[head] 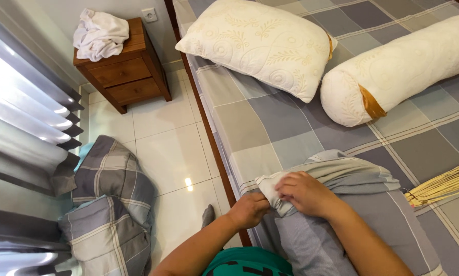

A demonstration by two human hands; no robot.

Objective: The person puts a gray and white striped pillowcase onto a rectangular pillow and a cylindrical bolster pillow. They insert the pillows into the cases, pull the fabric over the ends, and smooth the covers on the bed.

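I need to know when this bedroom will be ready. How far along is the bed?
Done: the checked sheet lies flat on the mattress. In hand: the left hand and right hand work the open end of a grey pillowcase on a pillow. Left: the bare pillow and bolster, and the checked bedding heaped on the floor.

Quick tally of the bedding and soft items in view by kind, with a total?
White pillows without a case: 1, pillow
Bolsters: 1, bolster
Pillows being held: 1, grey pillow, gripped at its corner by left hand and right hand
Checked bundles on the floor: 1, bundle
White cloths on the nightstand: 1, cloth
Total: 5
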